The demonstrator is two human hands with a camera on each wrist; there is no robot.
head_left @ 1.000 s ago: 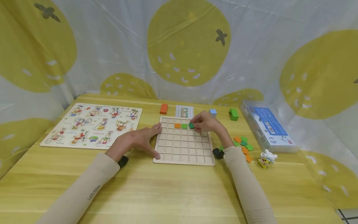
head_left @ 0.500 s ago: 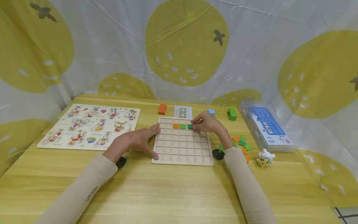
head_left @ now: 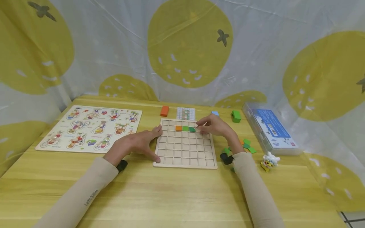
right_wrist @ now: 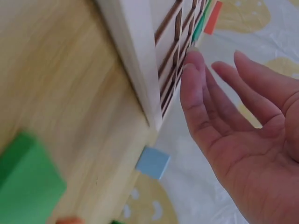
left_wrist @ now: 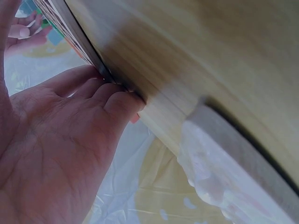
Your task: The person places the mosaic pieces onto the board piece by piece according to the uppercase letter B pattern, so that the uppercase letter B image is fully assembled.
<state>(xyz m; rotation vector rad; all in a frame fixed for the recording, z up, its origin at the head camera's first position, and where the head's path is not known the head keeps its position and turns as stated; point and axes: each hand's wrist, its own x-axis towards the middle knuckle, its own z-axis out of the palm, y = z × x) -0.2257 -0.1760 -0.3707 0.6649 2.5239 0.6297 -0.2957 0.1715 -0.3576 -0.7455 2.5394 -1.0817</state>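
A square wooden grid board [head_left: 184, 147] lies on the table. Side by side in its second row from the back sit an orange tile [head_left: 178, 128], a light green tile [head_left: 185, 129] and a dark green tile [head_left: 192, 129] with one curved corner. My left hand [head_left: 139, 142] spreads along the board's left edge, thumb on the front corner, fingers against the edge further back. Just right of the dark green tile hovers my right hand [head_left: 215, 126]. In the right wrist view its loosely bent fingers [right_wrist: 194, 93] hold nothing, and the thumb and index finger are apart.
Behind the board lie a pattern card [head_left: 186, 113], a red block [head_left: 164, 110], a blue block [head_left: 215, 113] and a green block [head_left: 236, 116]. Loose tiles [head_left: 247, 144] lie partly behind my right forearm, near a toy figure [head_left: 269, 161] and a plastic case [head_left: 272, 129]. A picture puzzle [head_left: 91, 128] lies left.
My right hand has let go of the dark green tile, which now lies in the grid, and has drawn slightly right. The left hand stays at the board's edge. The head view has shifted slightly.
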